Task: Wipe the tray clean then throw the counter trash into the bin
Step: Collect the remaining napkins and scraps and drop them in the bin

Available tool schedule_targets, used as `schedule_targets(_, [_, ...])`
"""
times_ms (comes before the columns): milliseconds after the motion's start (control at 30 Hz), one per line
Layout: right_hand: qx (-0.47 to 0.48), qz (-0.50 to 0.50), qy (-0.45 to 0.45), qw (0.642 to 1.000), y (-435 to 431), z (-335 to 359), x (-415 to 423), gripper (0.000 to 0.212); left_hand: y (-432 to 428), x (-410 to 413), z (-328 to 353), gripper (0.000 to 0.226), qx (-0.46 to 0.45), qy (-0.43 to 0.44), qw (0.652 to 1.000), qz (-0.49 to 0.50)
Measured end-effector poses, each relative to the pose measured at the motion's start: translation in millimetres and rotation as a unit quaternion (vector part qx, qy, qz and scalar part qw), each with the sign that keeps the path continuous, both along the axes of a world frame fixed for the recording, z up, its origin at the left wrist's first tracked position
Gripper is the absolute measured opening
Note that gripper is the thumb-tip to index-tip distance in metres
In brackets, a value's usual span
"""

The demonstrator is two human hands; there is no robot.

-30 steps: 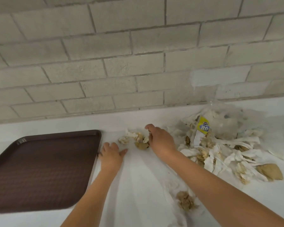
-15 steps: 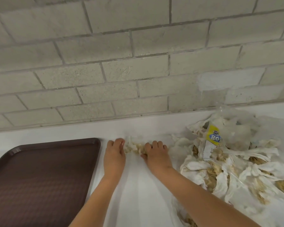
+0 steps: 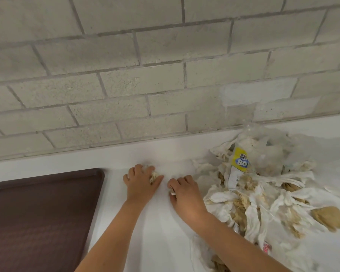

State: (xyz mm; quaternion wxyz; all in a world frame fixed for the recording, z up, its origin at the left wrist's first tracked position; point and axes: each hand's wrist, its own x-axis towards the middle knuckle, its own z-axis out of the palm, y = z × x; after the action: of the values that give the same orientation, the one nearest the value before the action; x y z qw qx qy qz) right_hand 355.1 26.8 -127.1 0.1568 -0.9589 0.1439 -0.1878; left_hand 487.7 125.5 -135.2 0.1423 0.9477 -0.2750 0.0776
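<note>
scraps (image 3: 155, 175) half hidden under hands (image 3: 140, 186) (image 3: 186, 196)

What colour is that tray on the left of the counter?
The tray is dark brown with a fine textured surface, seen best in the head view.

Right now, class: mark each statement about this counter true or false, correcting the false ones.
1. The left hand grips a stained tissue wad. True.
2. The brown tray lies right of both hands. False: left of them.
3. The trash pile sits on the tray. False: on the white counter.
4. A yellow-labelled wrapper lies in the pile. True.
5. The right hand lies flat. False: its fingers curl round a white scrap.
</note>
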Motion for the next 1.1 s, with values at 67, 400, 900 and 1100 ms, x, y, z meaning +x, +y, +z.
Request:
schedule_targets(67, [-0.035,-0.015,-0.005,0.999,-0.1,-4.1,-1.4,0.026,0.1,-1.9,-1.4,0.062,0.007,-0.003,1.000,0.012])
schedule_targets(400, [-0.009,0.075,-0.014,0.997,5.5,-4.2,-6.8,0.044,8.7,-31.9,2.9,0.030,-0.007,-0.025,0.999,0.029])
schedule_targets(900, [0.538,-0.032,-0.254,0.803,0.3,117.0,-145.1,0.037,49.9,-175.0,64.3,0.016,-0.363,0.303,0.877,0.086])
schedule_targets(1100, [0.582,-0.141,-0.298,0.743,-43.1,121.8,-293.7,0.035,-8.7,-291.7,92.5,0.017,-0.430,0.483,0.762,0.021])
